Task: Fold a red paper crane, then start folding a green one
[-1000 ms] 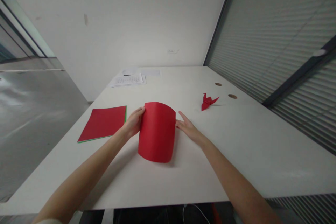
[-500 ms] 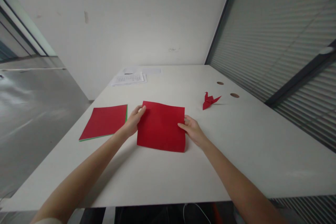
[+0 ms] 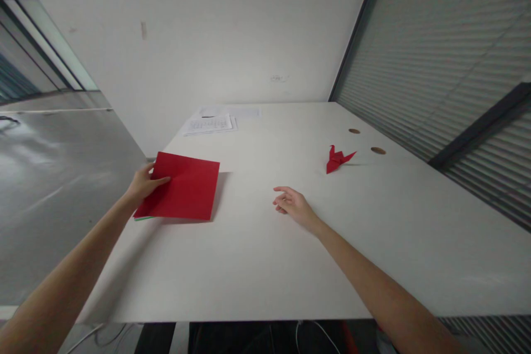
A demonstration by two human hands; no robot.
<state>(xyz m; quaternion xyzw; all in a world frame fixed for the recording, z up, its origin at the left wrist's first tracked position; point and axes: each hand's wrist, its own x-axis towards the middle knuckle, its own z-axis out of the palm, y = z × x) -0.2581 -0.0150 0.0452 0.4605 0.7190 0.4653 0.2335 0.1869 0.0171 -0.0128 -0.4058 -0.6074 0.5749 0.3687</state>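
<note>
My left hand pinches the left edge of a red paper sheet, thumb on top. The sheet hangs just over the stack of coloured paper at the table's left side, and only a green edge of that stack shows beneath it. My right hand hovers empty over the white table near the middle, fingers loosely curled and apart. A folded red paper crane stands farther back on the right.
White printed sheets lie at the far end of the table by the wall. Two round cable holes sit near the right edge beside the blinds. The table's left edge drops to the grey floor.
My left hand has carried the red sheet from the table's middle leftward over the stack. My right hand has let go of the sheet and stays near the centre.
</note>
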